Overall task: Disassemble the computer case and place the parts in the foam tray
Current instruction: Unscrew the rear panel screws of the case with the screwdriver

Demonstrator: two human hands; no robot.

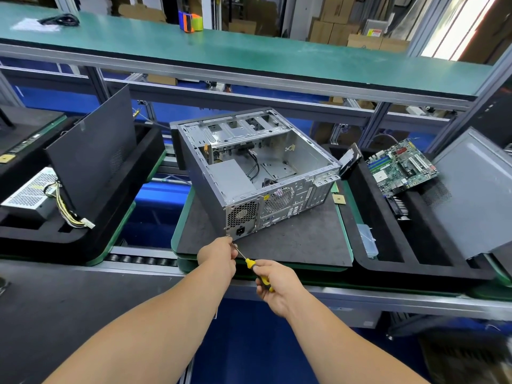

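Observation:
An open grey computer case (249, 173) lies on its side on a dark mat (291, 245), its power supply (241, 217) still fitted at the near corner. My right hand (277, 284) grips the yellow-and-black handle of a screwdriver (250, 263). Its shaft points up-left to the case's lower rear corner. My left hand (219, 256) pinches the shaft near the tip, right at that corner. The black foam tray (388, 256) at the right holds a green motherboard (401, 167), a hard drive (350, 162) and a grey side panel (471, 195).
Another black foam tray (41, 234) at the left holds a power supply with cables (30, 195) and a dark panel (94, 151) standing upright. A small clear box (367, 239) lies in the right tray. A green shelf (249, 54) runs overhead behind the case.

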